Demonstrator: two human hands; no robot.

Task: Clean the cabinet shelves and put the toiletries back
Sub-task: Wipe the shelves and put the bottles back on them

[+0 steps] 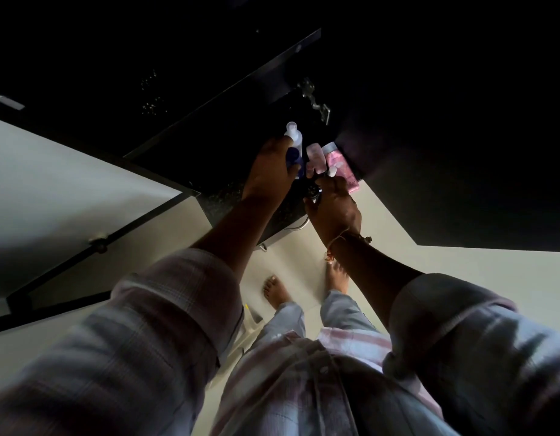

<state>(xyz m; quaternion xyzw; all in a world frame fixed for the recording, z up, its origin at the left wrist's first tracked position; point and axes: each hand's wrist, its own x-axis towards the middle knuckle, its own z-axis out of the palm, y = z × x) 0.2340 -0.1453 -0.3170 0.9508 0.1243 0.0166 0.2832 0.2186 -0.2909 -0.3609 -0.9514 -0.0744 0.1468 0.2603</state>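
Observation:
My left hand grips a blue and white bottle with a white cap, held at the dark cabinet opening. My right hand is curled around small items: a small white-capped thing sticks up from its fingers, and something dark sits under the palm. Between the hands stands a small pink bottle. A larger pink bottle with a grey cap is just behind the right hand. The cabinet's inside is too dark to make out shelves.
A dark open cabinet door stands to the right, its metal hinge above the bottles. A speckled dark counter edge lies under my hands. Pale floor tiles and my bare feet are below.

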